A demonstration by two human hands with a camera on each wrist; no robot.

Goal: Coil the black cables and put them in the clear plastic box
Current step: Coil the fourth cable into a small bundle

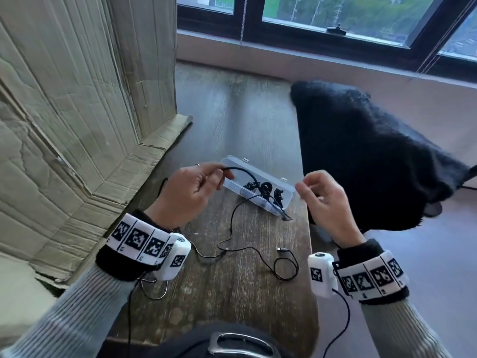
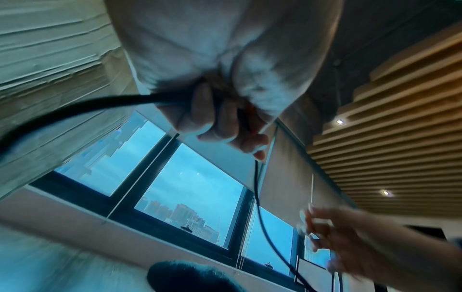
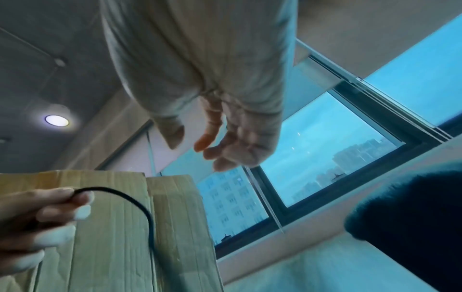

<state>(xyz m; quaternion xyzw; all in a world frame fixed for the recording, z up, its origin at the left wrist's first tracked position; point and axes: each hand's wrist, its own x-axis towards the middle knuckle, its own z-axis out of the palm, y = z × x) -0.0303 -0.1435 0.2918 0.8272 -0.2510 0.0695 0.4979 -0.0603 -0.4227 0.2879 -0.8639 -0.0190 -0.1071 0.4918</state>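
Currently left hand (image 1: 189,188) is raised over the wooden table (image 1: 240,120), fingers curled round a black cable (image 1: 242,170) near its end; cable arcs down over the clear plastic box (image 1: 288,187) and trails loose on the table toward the person. Right hand (image 1: 326,200) hovers just right of the box, fingers loosely curled, holding nothing. Box lies open, a few coiled black cables (image 1: 265,189) inside. Cardboard (image 1: 77,112) stands left, black fuzzy cloth (image 1: 361,151) right.
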